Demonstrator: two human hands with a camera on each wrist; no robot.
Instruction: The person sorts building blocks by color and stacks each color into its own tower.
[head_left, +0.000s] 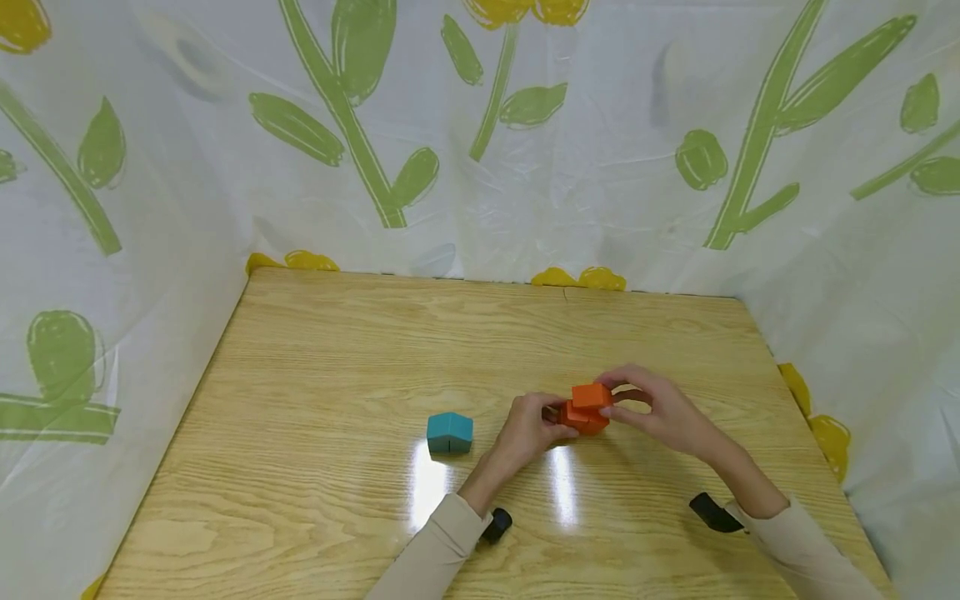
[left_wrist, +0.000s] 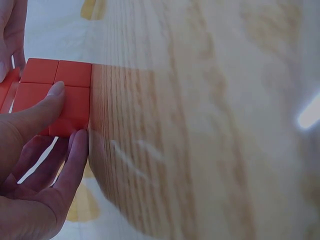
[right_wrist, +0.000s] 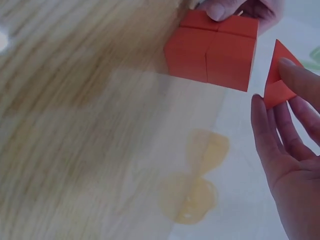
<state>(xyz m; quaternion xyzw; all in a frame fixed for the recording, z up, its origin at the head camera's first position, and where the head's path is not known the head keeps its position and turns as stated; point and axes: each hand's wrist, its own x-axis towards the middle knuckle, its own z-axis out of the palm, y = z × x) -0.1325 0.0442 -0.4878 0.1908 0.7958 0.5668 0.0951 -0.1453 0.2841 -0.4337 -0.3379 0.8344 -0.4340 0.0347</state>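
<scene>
On the tabletop, my left hand [head_left: 525, 432] grips an orange-red block [head_left: 576, 417] crossed by thin seams into smaller cube-like parts. The left thumb presses its face in the left wrist view, with fingers at the opposite side. My right hand [head_left: 660, 408] pinches a smaller orange-red piece [head_left: 592, 395] between thumb and fingers. In the right wrist view this wedge-shaped piece [right_wrist: 275, 96] has a pointed end and stands a small gap from the seamed block [right_wrist: 230, 57]. From the head view, it overlaps the block's top.
A teal block [head_left: 450, 432] with a peaked outline sits on the wooden table [head_left: 322, 358], left of my left hand. Black wrist devices [head_left: 495, 527] show at both sleeves. White cloth [head_left: 600, 208] printed with green and yellow plants borders the table's back and sides.
</scene>
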